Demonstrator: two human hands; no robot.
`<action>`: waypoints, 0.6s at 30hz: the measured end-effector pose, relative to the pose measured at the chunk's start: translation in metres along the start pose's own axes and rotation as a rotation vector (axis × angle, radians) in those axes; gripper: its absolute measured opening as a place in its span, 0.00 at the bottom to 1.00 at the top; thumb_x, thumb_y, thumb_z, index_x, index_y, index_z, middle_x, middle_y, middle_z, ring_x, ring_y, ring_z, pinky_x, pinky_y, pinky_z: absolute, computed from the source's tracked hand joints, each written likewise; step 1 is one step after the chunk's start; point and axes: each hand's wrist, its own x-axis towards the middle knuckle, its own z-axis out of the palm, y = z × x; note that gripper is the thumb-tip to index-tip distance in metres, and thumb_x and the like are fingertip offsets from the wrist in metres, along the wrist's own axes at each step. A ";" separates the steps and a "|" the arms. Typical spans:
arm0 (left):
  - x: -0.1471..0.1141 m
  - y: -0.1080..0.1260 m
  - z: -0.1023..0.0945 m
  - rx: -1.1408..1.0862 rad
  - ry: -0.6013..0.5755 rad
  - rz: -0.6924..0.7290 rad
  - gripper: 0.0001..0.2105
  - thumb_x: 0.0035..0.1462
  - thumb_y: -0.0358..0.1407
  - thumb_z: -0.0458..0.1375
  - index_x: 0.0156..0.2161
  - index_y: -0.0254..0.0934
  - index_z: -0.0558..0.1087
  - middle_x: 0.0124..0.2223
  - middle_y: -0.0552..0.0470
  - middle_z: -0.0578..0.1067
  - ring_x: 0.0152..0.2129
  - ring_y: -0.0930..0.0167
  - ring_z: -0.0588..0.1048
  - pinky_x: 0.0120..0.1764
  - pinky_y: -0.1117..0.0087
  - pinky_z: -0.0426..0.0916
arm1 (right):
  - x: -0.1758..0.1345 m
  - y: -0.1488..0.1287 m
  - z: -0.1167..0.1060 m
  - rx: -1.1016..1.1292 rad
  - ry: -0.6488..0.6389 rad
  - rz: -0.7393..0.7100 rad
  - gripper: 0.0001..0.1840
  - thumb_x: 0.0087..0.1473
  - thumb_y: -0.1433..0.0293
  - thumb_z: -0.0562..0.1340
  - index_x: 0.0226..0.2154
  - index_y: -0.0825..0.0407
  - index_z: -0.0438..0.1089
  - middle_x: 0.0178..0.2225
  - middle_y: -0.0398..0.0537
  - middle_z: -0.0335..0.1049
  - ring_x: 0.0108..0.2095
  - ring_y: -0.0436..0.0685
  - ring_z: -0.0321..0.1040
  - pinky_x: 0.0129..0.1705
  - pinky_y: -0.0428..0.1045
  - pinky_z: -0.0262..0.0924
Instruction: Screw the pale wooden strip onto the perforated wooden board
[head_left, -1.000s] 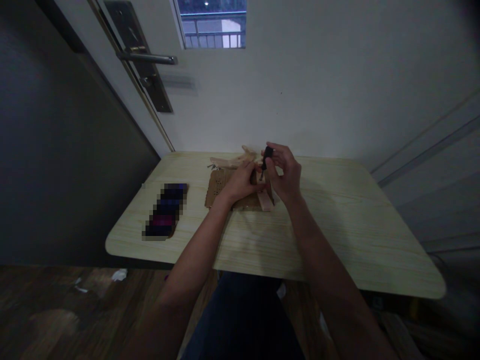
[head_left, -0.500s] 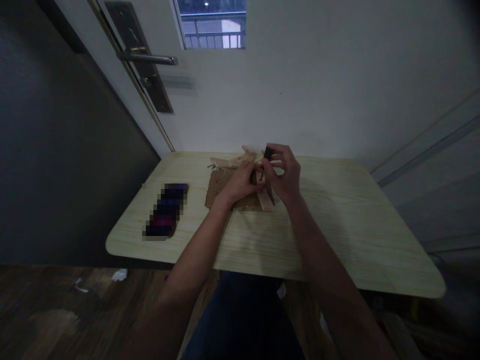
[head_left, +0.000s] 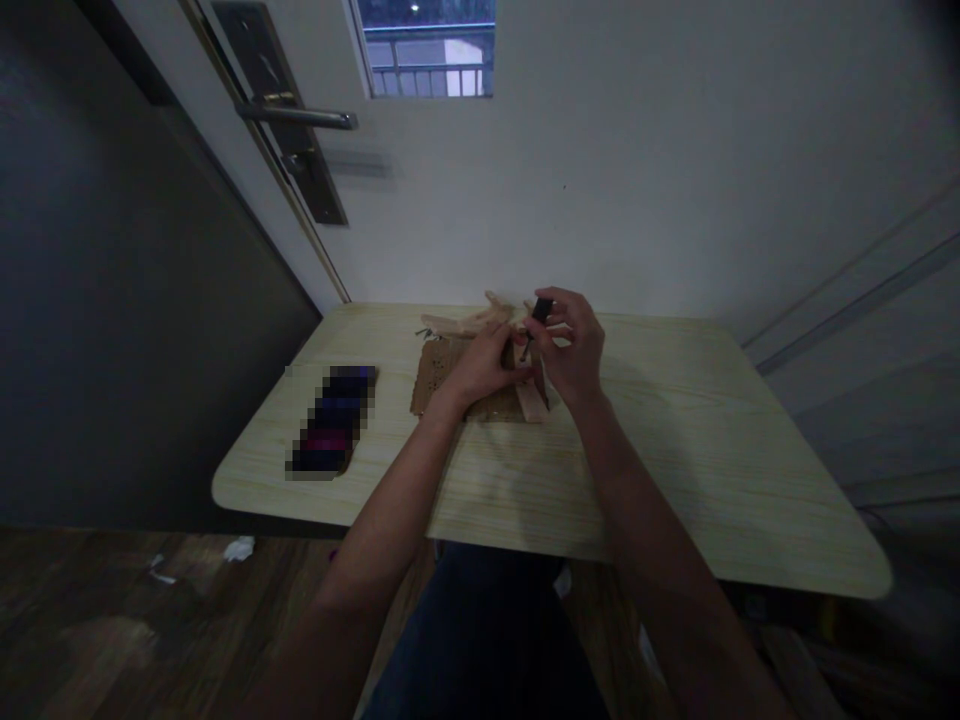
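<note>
My right hand (head_left: 576,340) is closed around the black handle of a small screwdriver (head_left: 542,308). Its thin shaft slants down to the face of a pale wooden strip (head_left: 531,402). On the left side of that strip, my left hand (head_left: 486,366) grips it with thumb and fingers, partly hiding it. Under the hand and strip lies a piece of brown cardboard (head_left: 429,388), dotted with small dark holes or screws. Further wooden pieces (head_left: 457,325) lie behind the cardboard. Whether a screw sits under the screwdriver tip is too small to tell.
A phone (head_left: 330,420), blurred out, lies on the left of the light wood-grain table (head_left: 712,450). Behind the table stands a white door (head_left: 637,150) with a metal handle (head_left: 300,117). Scraps of white paper (head_left: 238,548) are on the floor.
The screwdriver handle has tilted slightly to the right, and my right hand has shifted a little with it. My left hand keeps its place on the wooden strip.
</note>
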 end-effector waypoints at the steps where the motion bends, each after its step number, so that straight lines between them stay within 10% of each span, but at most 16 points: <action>1: 0.000 0.000 0.000 -0.002 0.000 0.001 0.17 0.49 0.39 0.67 0.41 0.36 0.67 0.44 0.45 0.72 0.42 0.61 0.71 0.45 0.59 0.67 | 0.000 -0.001 -0.001 -0.001 -0.012 -0.007 0.15 0.55 0.60 0.63 0.45 0.42 0.69 0.43 0.44 0.70 0.33 0.49 0.71 0.28 0.44 0.71; 18: 0.000 -0.001 0.001 -0.005 0.007 0.000 0.18 0.49 0.40 0.67 0.42 0.36 0.68 0.46 0.44 0.72 0.44 0.60 0.71 0.48 0.57 0.68 | 0.001 0.001 -0.001 0.096 -0.106 -0.026 0.17 0.56 0.60 0.61 0.48 0.42 0.67 0.45 0.43 0.74 0.39 0.52 0.75 0.36 0.48 0.74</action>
